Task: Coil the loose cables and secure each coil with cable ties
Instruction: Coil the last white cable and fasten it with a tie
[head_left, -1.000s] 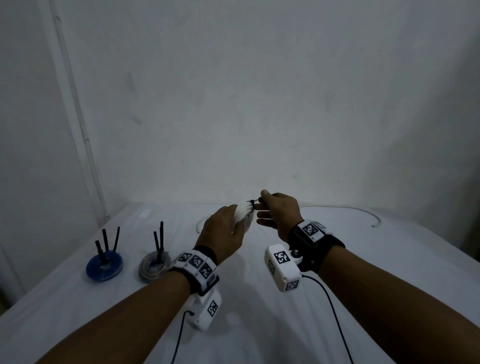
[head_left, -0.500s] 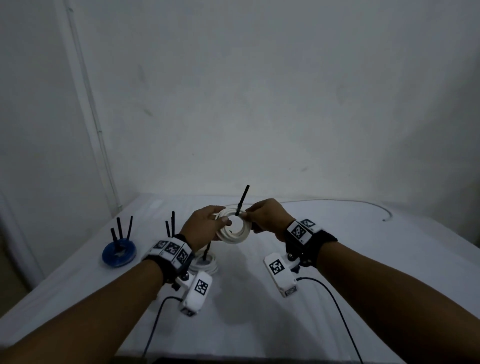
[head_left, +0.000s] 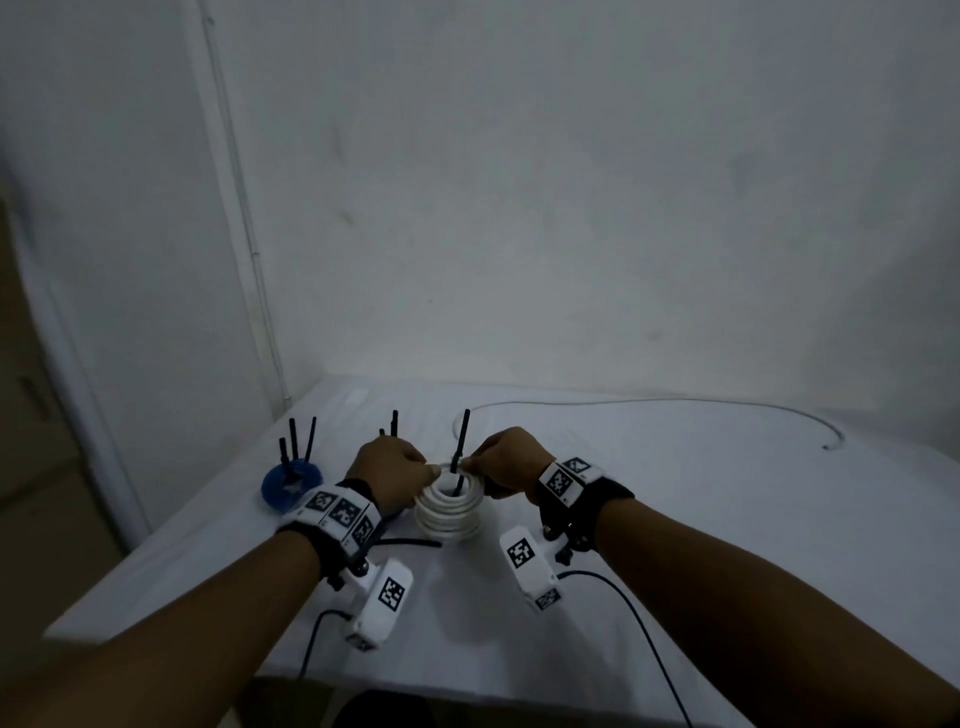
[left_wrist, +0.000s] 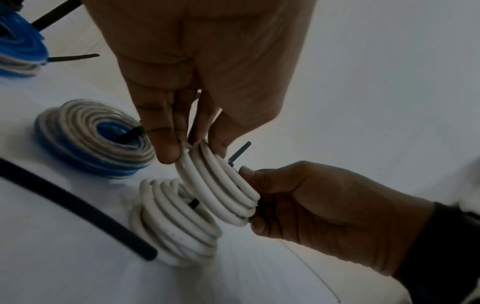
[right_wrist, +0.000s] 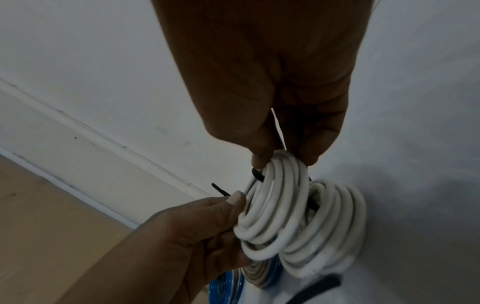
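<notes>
- Head view: the left hand (head_left: 390, 470) and right hand (head_left: 506, 460) meet over the table (head_left: 675, 545), each pinching one side of a white cable coil (head_left: 451, 470) held up just above a second white coil (head_left: 448, 517) that lies on the cloth. A black cable tie (head_left: 460, 441) sticks up toward 12 o'clock from the held coil. At 9 o'clock from the hands sits a blue coil (head_left: 291, 486) with tie tails standing up; a loose cable (head_left: 727, 402) trails across the far side toward 2 o'clock.
- Left wrist view: the left fingertips (left_wrist: 168, 150) pinch the top loops and the right hand (left_wrist: 311, 205) grips the opposite edge, thumb on the outer loop. The loops fan apart between the two grips. A grey-and-blue coil (left_wrist: 91, 137) lies at 9 o'clock, apart from the white ones.
- Right wrist view: the right fingertips (right_wrist: 259, 160) clamp the loops where the tie wraps them; its tail (right_wrist: 221, 190) pokes out by the left thumb (right_wrist: 236, 200).
- Risks, as I judge them: if either pinch slackens before the tie is pulled snug, the springy loops could splay and slip out of the band. A tie cinched over fanned loops may miss the outer turn. Lowering the coil could snag the lower coil's tie.
</notes>
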